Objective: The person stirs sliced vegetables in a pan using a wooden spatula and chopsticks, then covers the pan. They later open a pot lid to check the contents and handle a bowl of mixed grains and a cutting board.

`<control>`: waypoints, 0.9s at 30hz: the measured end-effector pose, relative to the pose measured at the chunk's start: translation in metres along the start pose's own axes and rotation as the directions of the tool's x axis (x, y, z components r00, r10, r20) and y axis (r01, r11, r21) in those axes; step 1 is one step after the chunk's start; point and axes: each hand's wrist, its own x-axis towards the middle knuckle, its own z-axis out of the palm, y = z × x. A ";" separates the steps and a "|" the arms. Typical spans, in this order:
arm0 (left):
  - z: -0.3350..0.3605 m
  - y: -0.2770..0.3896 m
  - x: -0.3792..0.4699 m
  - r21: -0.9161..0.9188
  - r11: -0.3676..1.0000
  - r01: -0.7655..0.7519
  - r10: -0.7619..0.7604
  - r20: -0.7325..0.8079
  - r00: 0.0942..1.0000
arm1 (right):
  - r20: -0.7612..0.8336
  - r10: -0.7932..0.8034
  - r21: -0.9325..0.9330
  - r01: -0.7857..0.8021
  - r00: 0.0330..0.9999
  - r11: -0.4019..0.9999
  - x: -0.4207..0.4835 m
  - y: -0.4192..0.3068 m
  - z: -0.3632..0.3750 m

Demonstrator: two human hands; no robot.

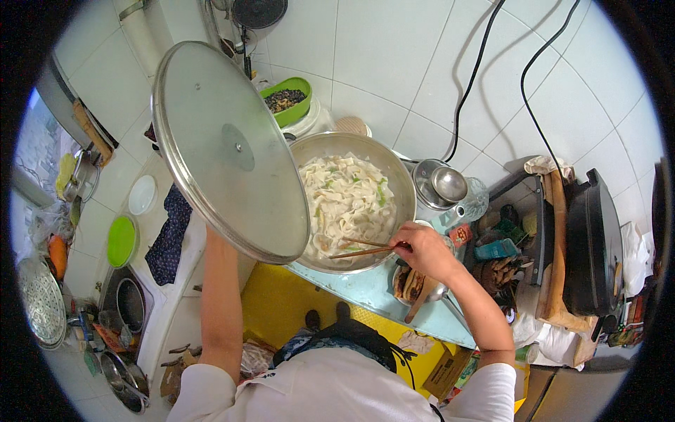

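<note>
A large glass lid with a metal rim (232, 153) is held up, tilted, to the left of and partly over a wide metal pan (407, 211). My left forearm (221, 300) rises to the lid; my left hand is hidden behind it. Wide pale noodles (350, 200) with green vegetable pieces fill much of the pan. My right hand (424, 250), at the pan's near right rim, grips a pair of wooden chopsticks (366, 253). Their tips reach in at the near edge of the noodles.
A metal kettle (437, 182) stands right of the pan. Below my right hand, a smaller pan (399, 279) holds browned food on a pale blue table (337, 283). Behind is a green container (298, 108). A counter with a dark cloth (171, 237) lies left.
</note>
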 end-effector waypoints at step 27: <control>-0.018 -0.013 -0.011 0.351 0.898 -0.265 0.304 -0.060 0.951 | -0.089 -0.429 0.253 0.437 0.899 0.863 0.057 -0.001 0.074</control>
